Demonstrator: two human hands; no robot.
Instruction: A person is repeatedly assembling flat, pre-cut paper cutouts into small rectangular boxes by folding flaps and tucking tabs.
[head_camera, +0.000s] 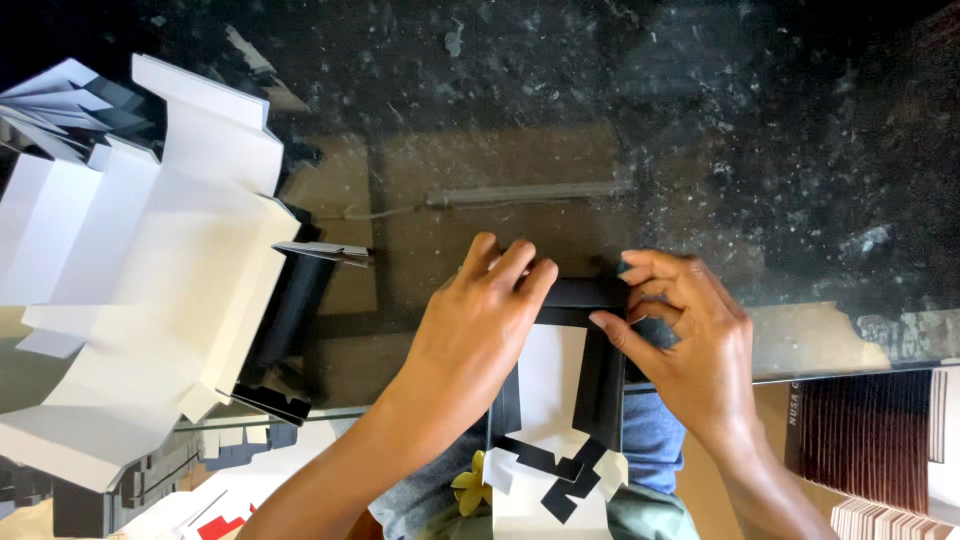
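Together — two hands (585, 330), one black-and-white box (560, 400)

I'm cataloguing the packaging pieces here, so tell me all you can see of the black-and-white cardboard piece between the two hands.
The cardboard box blank looks like thin card, black outside and white inside, partly folded with raised black side walls and loose flaps at its near end. It lies across the edge of the dark glass table, reaching toward the person's lap. The left hand presses its far left corner; the right hand pinches the far right corner.
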